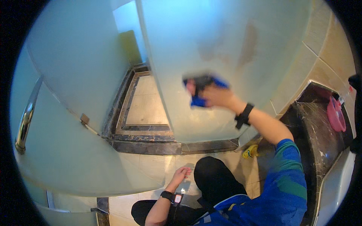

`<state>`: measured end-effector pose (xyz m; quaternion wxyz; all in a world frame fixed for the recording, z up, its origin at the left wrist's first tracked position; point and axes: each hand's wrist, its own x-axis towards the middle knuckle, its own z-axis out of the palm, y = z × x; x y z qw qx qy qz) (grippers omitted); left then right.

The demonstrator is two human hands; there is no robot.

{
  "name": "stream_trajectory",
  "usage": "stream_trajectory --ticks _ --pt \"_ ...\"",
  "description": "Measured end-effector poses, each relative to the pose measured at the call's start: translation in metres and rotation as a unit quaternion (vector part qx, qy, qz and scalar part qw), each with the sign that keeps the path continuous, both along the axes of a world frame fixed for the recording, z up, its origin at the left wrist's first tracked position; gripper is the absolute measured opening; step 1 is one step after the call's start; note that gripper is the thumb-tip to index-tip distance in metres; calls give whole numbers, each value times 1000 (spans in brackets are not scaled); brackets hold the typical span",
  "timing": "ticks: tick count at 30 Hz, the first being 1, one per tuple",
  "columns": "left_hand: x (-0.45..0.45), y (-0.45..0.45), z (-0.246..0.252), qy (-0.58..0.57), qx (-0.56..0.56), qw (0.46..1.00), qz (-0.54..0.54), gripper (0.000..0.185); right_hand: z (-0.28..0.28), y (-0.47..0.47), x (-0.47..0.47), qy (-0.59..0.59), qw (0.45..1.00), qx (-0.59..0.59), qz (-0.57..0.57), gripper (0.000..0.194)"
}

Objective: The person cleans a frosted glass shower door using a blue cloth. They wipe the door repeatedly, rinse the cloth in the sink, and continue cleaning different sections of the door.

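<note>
My right hand (213, 94), blurred by motion, grips a blue and black cloth (205, 82) over the lower part of a frosted glass panel (175, 56). Whether the cloth touches the glass cannot be told. Brownish smears or reflections show higher on the same panel. Above the floor, beside my bent knee, my left hand (181, 174) holds nothing, its fingers loosely curled and apart. Black straps circle both wrists.
At left, the frosted glass door (76, 161) with a metal handle (28, 115) stands open. Dark stone curb (147, 145) edges the shower floor. At right are a yellow clog (250, 151), a dark marble counter (319, 127) and a pink plastic basin (335, 114).
</note>
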<state>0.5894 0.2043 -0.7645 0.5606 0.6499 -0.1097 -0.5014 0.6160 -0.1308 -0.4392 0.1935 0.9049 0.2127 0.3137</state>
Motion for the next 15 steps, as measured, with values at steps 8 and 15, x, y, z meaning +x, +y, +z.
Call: stream_trajectory --ticks 8,15 --pt "-3 -19 -10 18 -32 999 -24 27 101 -59 -27 -335 903 124 -238 85" --pt "-1 -9 -10 -17 -21 999 -41 34 -163 -39 -105 286 875 350 -177 48"
